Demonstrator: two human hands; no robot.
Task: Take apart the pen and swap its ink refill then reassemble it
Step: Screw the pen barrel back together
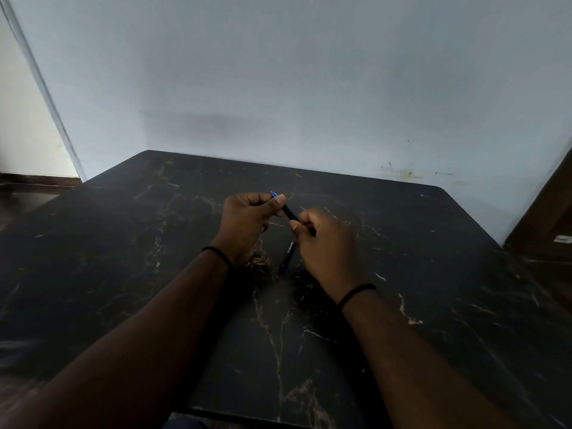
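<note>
Early in the job, by the look of it: pen (pixel 290 213) seemingly in one piece, refill not yet out. Held above the desk (pixel 433 274) between both hands, left hand (pixel 247 222) pinching the blue tip end, right hand (pixel 325 243) clamped round the barrel. Second pen (pixel 287 256) lying on the desk just below.

Two slim black plastic pens: one held (pixel 290 213), one lying (pixel 288 254) on one dark marbled surface (pixel 433 274). Two hands: left (pixel 247 224), right (pixel 325 243). Two black wristbands (pixel 216 253).
</note>
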